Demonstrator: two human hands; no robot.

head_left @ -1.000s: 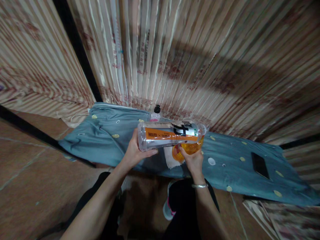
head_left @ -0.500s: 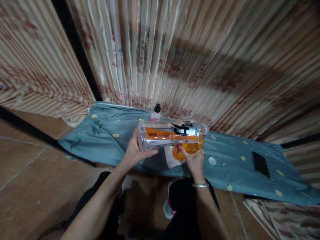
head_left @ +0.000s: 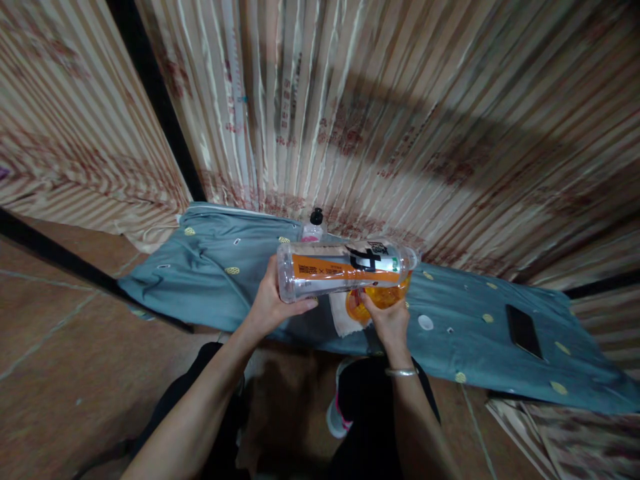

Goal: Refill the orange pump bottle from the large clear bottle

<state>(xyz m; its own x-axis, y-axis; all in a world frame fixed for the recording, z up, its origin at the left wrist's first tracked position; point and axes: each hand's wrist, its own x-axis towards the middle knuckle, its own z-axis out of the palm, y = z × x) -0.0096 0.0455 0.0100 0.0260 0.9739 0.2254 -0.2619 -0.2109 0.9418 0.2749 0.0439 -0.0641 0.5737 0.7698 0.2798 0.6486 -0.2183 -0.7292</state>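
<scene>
Above a blue patterned cloth, the left hand grips a clear plastic bottle, orange-labelled and tilted nearly flat, as the right hand clasps a translucent amber container partly beneath it. A slackened hold could drop either; a black-capped pink-and-clear bottle crowds the far side, a flat black phone lying well apart.

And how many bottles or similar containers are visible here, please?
3: a clear labelled bottle in the left hand, an amber container in the right hand, and a black-topped bottle, partly hidden beyond the labelled one. Others may be hidden behind these.
</scene>
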